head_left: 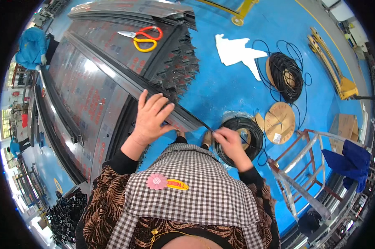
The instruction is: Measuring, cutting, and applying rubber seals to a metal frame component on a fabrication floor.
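A long dark metal profile [113, 74] runs slantwise from the far left toward my middle, its near end sticking out over the floor. Flat on its near part lies my left hand [150, 116], fingers spread and open. My right hand [230, 144] is closed in a pinch on a thin black rubber strip [207, 127], just beyond the profile's near end. Below the right hand, a coil of black strip [239, 124] rests on the floor, partly covered by that hand. Scissors [147, 39] with one red and one yellow handle lie on the stacked profiles.
Film-wrapped profiles [84, 91] are stacked at left. On the blue floor are a white cloth [236, 50], a larger black coil [285, 76] and a cardboard disc [280, 123]. A metal frame [303, 162] stands at right, and a yellow pallet jack [334, 68] lies farther off.
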A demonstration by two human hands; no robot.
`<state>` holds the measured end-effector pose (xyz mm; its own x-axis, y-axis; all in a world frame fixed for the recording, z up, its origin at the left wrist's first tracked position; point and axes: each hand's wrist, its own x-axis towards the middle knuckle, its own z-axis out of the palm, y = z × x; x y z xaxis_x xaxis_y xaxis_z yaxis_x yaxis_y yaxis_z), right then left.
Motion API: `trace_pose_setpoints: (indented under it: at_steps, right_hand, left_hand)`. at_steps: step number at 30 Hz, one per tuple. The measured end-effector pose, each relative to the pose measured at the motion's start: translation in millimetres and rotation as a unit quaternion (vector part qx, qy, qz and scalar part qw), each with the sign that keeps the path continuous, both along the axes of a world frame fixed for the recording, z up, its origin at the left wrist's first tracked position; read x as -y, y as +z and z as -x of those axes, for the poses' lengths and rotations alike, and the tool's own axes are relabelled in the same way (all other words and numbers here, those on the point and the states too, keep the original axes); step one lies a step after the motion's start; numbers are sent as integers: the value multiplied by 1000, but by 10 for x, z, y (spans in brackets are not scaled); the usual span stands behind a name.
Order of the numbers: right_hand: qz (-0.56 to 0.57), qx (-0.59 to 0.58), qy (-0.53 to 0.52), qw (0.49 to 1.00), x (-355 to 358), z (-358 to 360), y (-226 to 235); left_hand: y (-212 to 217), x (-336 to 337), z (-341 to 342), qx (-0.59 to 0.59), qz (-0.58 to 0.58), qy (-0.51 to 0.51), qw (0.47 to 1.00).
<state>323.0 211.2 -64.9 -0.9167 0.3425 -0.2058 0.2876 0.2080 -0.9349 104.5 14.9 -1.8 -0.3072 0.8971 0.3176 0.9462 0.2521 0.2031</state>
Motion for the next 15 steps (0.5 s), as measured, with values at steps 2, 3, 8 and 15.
trace_pose_setpoints:
  at_steps: [2, 3, 8, 15]
  right_hand:
    - [-1, 5, -9, 1000, 0, 14, 3]
    - [-1, 5, -13, 1000, -5, 6, 4]
    - [-4, -8, -16, 1000, -36, -105, -15]
    - [-12, -44, -37, 998, 40, 101, -38]
  left_hand:
    - [-12, 5, 1, 6, 1, -1, 1000]
    - [-18, 6, -2, 7, 3, 2, 1000]
    - [-18, 0, -15, 5, 10, 8, 1000]
    - [-42, -32, 23, -3, 12, -1, 1000]
